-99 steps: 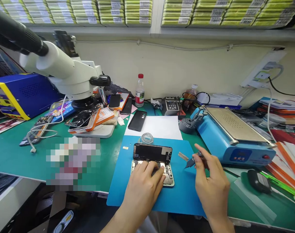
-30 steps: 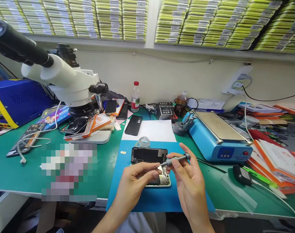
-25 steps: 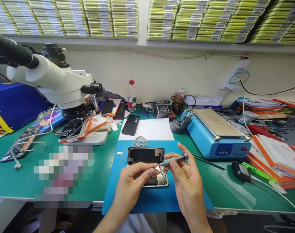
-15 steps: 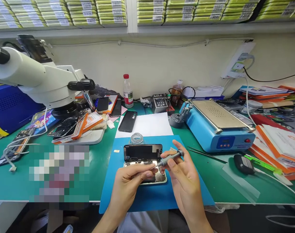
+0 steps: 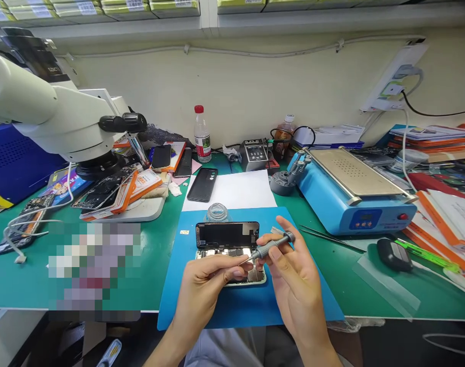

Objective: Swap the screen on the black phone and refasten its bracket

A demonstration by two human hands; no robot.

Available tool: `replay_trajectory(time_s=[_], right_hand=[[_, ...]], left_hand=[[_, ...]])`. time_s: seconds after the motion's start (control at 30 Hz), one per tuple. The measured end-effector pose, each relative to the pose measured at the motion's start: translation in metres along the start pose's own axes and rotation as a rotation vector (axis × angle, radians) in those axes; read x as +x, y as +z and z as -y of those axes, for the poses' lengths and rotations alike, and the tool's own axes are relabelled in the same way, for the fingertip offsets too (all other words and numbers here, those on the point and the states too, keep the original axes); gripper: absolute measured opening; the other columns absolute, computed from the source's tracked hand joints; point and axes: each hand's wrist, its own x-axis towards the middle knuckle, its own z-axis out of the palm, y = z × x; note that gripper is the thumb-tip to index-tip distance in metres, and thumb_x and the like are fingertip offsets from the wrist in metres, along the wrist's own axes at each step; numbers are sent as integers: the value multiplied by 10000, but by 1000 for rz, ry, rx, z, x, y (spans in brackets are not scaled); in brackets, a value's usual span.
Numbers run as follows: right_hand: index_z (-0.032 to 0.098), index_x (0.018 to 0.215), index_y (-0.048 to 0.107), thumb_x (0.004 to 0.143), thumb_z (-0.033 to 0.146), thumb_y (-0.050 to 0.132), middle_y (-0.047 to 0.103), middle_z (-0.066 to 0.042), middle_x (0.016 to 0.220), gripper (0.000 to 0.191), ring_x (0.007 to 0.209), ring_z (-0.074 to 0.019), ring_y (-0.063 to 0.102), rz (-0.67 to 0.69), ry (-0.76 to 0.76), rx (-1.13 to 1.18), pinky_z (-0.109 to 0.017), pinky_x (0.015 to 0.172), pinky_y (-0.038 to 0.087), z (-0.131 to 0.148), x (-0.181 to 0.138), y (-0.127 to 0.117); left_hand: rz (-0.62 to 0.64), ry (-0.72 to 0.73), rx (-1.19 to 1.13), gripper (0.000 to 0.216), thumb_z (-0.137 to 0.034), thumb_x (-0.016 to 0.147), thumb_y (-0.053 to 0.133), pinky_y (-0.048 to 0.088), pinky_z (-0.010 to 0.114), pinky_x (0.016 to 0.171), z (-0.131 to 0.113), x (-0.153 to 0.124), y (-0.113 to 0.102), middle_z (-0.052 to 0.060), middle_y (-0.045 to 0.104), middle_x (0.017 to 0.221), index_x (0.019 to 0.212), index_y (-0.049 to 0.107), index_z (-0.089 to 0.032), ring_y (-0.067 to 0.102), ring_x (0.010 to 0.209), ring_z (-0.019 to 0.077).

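Note:
A grey precision screwdriver [image 5: 272, 246] is tilted in front of me, its cap end up to the right. My right hand [image 5: 297, 285] grips its handle between thumb and fingers, with other fingers raised. At the thin shaft, my left hand [image 5: 203, 283] pinches the tip end between thumb and index finger; whether a tiny screw is there too is hidden. Just behind and below my hands lies an opened phone [image 5: 257, 277], its inner parts exposed and partly covered by my fingers. Its dark screen [image 5: 226, 235] stands raised along the far edge.
A blue mat [image 5: 179, 306] lies under the phone. Behind it stand a clear jar [image 5: 217, 211] and a black phone case [image 5: 202, 184] on white paper. Tweezers [image 5: 333, 239] and a blue heating plate machine [image 5: 354, 204] are right; a microscope [image 5: 75, 122] overhangs the left.
The camera view has tilted down slightly, so things sit higher in the picture. Both hands keep the same hold on the screwdriver over the phone.

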Motion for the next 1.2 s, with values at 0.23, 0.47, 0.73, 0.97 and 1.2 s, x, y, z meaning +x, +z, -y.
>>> replay_trajectory(time_s=[0.23,0.47,0.73,0.97,1.2], right_hand=[[319,1449,552,932,360,794,717,-34,1066,573,776,-137,637,-20,11,-5,-271,752,574,3,0,3],[318,1444,558,911,353,814,717,-35,1069,592,758,-138,639,-18,31,2,-285,740,585,3,1,3],[308,1457,547,933,319,791,708,-41,1081,578,770,-139,635,-6,38,30,-277,726,587,-1,1,2],[309,1449,553,926,313,799,711,-40,1069,578,764,-137,639,-7,49,57,-265,700,592,-2,0,2],[320,1438,563,919,337,817,706,-24,1041,578,725,-122,651,-12,66,63,-251,681,602,-2,-1,3]], left_hand=[[14,6,-21,124,-342,921,825,654,201,782,2,-1,-1,20,849,950,1029,869,-299,811,859,182],[19,3,-33,127,-341,930,818,653,209,794,5,-1,-2,27,848,970,1040,867,-301,810,864,185],[17,19,-30,127,-366,925,819,649,197,766,2,-1,-1,31,849,944,1019,872,-298,805,828,175],[19,19,-18,123,-359,933,810,652,210,777,2,0,0,32,848,947,1014,873,-291,806,837,182],[15,44,36,134,-335,959,783,649,218,795,2,-3,-2,24,847,972,1060,863,-298,807,863,185]])
